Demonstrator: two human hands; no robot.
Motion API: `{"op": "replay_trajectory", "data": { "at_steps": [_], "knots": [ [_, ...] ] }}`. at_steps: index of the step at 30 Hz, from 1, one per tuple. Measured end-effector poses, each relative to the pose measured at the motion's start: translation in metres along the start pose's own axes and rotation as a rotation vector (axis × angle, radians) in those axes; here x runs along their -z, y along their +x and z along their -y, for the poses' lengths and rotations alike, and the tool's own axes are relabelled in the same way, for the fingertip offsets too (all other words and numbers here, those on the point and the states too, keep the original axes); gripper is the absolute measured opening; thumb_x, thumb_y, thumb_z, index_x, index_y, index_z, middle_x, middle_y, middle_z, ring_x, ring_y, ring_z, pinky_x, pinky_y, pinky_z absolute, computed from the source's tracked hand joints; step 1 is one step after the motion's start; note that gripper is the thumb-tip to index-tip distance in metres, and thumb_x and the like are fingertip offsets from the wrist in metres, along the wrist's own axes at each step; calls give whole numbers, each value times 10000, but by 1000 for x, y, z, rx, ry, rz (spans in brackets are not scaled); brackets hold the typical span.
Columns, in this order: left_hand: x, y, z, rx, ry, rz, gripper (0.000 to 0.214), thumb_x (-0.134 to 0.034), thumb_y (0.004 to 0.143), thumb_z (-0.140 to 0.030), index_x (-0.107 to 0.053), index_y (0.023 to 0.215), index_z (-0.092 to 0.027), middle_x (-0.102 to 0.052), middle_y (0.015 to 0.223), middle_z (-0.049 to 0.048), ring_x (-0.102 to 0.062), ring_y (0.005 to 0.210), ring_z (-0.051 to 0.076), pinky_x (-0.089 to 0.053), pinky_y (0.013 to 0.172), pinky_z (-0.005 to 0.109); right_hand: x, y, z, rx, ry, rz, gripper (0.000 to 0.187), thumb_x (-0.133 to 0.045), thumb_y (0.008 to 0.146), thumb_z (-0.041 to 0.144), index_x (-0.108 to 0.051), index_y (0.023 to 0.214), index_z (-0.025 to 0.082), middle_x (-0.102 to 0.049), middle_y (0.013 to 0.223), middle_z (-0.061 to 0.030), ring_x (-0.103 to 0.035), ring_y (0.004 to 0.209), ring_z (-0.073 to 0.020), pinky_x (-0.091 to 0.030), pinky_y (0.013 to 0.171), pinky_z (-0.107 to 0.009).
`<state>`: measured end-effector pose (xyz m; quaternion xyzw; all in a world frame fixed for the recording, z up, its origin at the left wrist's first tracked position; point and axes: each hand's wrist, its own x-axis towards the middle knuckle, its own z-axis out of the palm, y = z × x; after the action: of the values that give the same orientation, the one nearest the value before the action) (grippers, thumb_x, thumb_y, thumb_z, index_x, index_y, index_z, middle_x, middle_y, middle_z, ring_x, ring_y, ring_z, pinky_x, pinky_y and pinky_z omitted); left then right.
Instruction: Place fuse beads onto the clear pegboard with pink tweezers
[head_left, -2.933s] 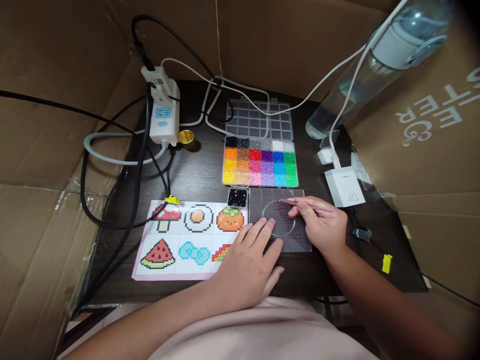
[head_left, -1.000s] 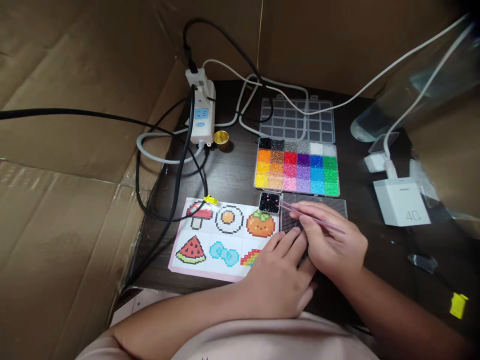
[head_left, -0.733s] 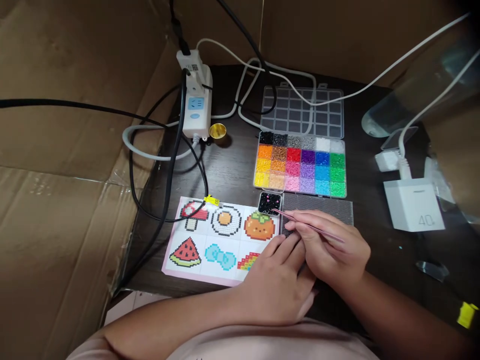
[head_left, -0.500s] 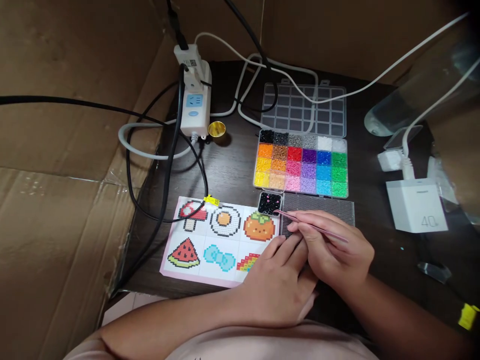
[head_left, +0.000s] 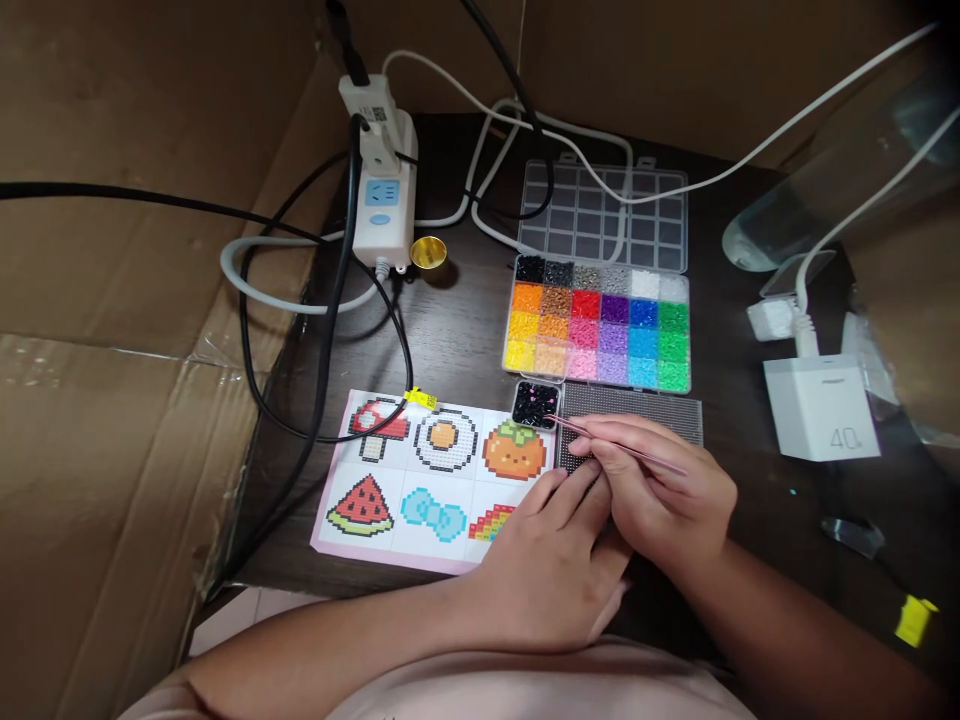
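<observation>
Pinched in my right hand (head_left: 667,490) is a pair of pink tweezers (head_left: 637,452), angled to the left. Their tips reach the lower right edge of a small clear box (head_left: 535,405) of black beads with a few pink ones among them. Whether a bead is between the tips is too small to tell. My left hand (head_left: 551,550) lies with fingers stretched over the lower part of a clear pegboard (head_left: 637,405) and the right edge of a pattern sheet (head_left: 442,480). Part of the board is hidden under both hands.
Behind the small box, a sorting case (head_left: 600,325) holds beads in many colours, its lid (head_left: 604,215) folded back. A power strip (head_left: 384,215) with looped cables and a gold cap (head_left: 429,252) stand left. A white charger (head_left: 821,408) stands right, with cardboard walls around.
The whole view has shifted slightly to the left. Both hands and the tweezers keep nearly the same pose, with the tips still at the bead box.
</observation>
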<state>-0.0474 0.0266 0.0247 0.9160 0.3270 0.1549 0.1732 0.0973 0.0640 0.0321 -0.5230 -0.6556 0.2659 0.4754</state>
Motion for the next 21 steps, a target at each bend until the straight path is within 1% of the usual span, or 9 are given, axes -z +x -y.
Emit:
{"op": "replay_trajectory", "data": {
  "at_steps": [3, 8, 12, 21],
  "knots": [
    [0, 0, 0, -4, -3, 3, 466, -543, 926, -437, -574, 1308, -171, -534, 1365, 155, -395, 1359, 312, -349, 1086, 437, 0, 0, 0, -19, -5, -9, 244, -639, 852, 18, -755, 904, 226, -780, 927, 2, -729, 894, -132, -597, 854, -259],
    [1, 0, 1, -2, -2, 9, 428, -534, 931, -433, -594, 1272, -182, -525, 1373, 152, -388, 1370, 309, -340, 1091, 438, -1, 0, 0, -56, -15, -39, 235, -645, 858, 33, -751, 917, 234, -774, 856, 21, -725, 877, -123, -599, 846, -247],
    [1, -1, 0, -1, 0, 5, 415, -539, 928, -436, -605, 1253, -187, -519, 1377, 155, -383, 1368, 312, -332, 1092, 440, -2, 1, -1, -65, -28, -34, 221, -649, 863, 47, -752, 924, 233, -777, 870, 19, -726, 877, -118, -600, 841, -239],
    [1, 0, -1, 12, 1, 14, 461, -571, 911, -451, -591, 1291, -190, -542, 1354, 141, -381, 1347, 294, -344, 1087, 426, 0, 1, 0, -58, -12, -12, 222, -641, 867, 46, -750, 905, 236, -780, 860, 28, -727, 894, -117, -595, 862, -239]
  ]
}}
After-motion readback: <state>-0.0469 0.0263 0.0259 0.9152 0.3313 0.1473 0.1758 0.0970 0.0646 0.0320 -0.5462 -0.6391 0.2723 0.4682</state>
